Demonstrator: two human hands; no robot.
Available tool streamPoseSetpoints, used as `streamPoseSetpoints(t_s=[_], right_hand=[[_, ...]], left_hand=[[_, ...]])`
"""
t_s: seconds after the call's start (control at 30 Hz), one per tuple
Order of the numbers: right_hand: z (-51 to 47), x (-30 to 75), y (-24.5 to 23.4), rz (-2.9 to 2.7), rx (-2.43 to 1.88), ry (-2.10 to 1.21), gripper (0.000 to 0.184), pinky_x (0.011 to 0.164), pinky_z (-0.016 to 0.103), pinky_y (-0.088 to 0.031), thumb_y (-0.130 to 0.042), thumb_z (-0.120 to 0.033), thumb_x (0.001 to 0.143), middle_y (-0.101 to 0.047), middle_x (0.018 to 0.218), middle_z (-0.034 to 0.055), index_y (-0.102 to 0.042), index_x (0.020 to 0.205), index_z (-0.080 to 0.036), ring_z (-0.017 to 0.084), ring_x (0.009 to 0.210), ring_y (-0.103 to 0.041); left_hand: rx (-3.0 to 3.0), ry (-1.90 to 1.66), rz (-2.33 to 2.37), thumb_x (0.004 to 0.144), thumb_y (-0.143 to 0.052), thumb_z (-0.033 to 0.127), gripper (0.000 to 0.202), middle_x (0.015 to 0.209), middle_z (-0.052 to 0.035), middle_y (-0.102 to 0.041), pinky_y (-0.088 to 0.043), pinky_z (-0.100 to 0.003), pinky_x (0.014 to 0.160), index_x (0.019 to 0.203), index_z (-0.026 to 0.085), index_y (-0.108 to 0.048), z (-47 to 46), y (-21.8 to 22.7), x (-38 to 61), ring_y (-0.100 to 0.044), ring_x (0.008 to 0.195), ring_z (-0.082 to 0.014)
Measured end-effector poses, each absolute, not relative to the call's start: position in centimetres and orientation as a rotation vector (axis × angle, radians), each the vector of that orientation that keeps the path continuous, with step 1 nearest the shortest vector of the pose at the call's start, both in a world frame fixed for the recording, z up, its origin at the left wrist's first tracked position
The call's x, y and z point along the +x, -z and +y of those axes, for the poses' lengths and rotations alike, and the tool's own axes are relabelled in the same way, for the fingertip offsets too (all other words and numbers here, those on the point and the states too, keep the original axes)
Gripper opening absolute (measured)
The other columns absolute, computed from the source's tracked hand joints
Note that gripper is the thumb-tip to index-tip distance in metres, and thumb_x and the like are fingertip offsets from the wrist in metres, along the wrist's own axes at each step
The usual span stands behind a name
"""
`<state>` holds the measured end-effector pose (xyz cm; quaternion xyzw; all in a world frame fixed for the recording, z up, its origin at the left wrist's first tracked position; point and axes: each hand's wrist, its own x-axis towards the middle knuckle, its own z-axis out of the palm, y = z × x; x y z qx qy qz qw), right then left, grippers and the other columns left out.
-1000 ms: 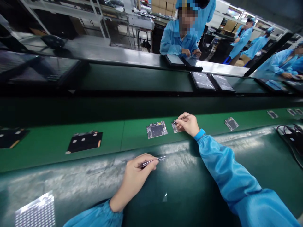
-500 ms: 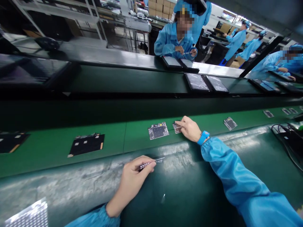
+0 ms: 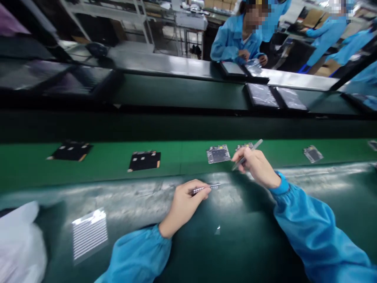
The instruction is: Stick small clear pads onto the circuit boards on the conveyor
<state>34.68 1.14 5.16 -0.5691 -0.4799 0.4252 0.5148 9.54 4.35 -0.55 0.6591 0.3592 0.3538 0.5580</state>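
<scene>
My left hand is closed over the near bench, pinching a thin sheet of small white stickers that lies almost edge-on. Metal tweezers are gripped in my right hand, their tip slanting down to the left near the belt's front edge. Just behind that hand is a circuit board, partly covered by the fingers. Another circuit board lies on the green belt to its left. I cannot make out anything at the tweezers' tip.
Black-covered boards lie farther left on the belt, and another circuit board to the right. A striped sticker sheet and a white bag are at the near left. Across the line, a person handles clear film.
My right hand has drawn back from the circuit board toward me, the tweezers now plainly visible. The left hand keeps its sticker sheet. The view has turned left, shifting the scene rightward.
</scene>
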Motion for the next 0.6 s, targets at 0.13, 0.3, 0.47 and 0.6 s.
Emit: streamPoseSetpoints(t_s=[0.13, 0.3, 0.47, 0.6], right_hand=[[-0.5, 30.4, -5.6, -1.046, -1.164, -1.328, 0.027, 0.067, 0.035, -0.061, -0.073, -0.046, 0.087, -0.072, 0.078, 0.005, -0.073, 0.091, -0.019, 0.019, 0.068, -0.071], [-0.9, 28.5, -5.4, -1.073, -1.186, -1.297, 0.016, 0.08, 0.038, -0.064, -0.084, -0.027, 0.077, -0.077, 0.092, 0.0059, -0.076, 0.09, -0.022, 0.023, 0.081, -0.076], [-1.0, 28.4, -5.0, -1.064, -1.262, -1.207, 0.013, 0.076, 0.036, -0.065, -0.086, -0.025, 0.074, -0.079, 0.093, 0.0066, -0.078, 0.084, -0.022, 0.023, 0.081, -0.077], [-1.0, 28.4, -5.0, -1.108, -1.289, -1.175, 0.008, 0.068, 0.034, -0.065, -0.083, -0.027, 0.078, -0.079, 0.086, 0.0069, -0.08, 0.083, -0.022, 0.023, 0.074, -0.076]], left_hand=[[1.508, -0.796, 0.865, 0.082, -0.072, 0.021, 0.009, 0.065, -0.0026, -0.073, -0.052, -0.022, 0.055, 0.076, 0.016, -0.076, 4.1, 0.9, 9.5, -0.066, 0.056, -0.0138], [1.5, -0.78, 0.83, 0.085, -0.07, 0.022, 0.012, 0.069, -0.0035, -0.073, -0.052, -0.024, 0.058, 0.076, 0.015, -0.075, 4.0, 0.9, 9.4, -0.066, 0.059, -0.0146], [1.49, -0.775, 0.819, 0.086, -0.07, 0.023, 0.015, 0.067, -0.0033, -0.072, -0.05, -0.024, 0.059, 0.074, 0.015, -0.075, 4.0, 0.8, 9.3, -0.065, 0.06, -0.0149], [1.5, -0.761, 0.817, 0.086, -0.07, 0.023, 0.018, 0.065, -0.003, -0.071, -0.049, -0.024, 0.06, 0.07, 0.016, -0.074, 4.1, 0.5, 9.4, -0.065, 0.061, -0.015]])
